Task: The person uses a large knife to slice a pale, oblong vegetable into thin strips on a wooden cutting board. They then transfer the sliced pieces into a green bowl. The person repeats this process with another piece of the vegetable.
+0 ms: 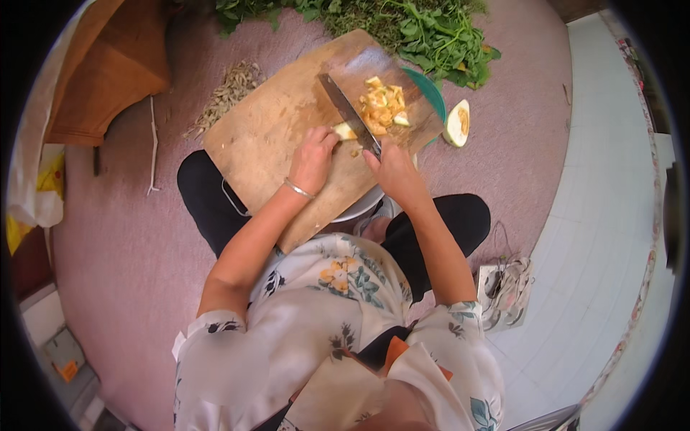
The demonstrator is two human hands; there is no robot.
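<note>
A large wooden cutting board (269,145) lies slantwise in front of me, over my lap. In my right hand (396,167) is the handle of a long-bladed kitchen knife (347,110). My left hand (315,159), a bracelet at its wrist, presses a pale wedge of squash (345,130) to the board with its fingertips. The blade crosses the right end of that wedge. Just right of the blade sits a heap of chopped yellow-orange squash pieces (383,102). The underside of the wedge and most of the knife handle are hidden.
A halved squash (458,124) lies on the pinkish floor, right of the board. A green basin (428,94) shows from under its edge. Leafy greens (447,46) lie beyond, and dried pods or stalks (229,94) at the left. A metal rack with cloth (504,293) stands at right.
</note>
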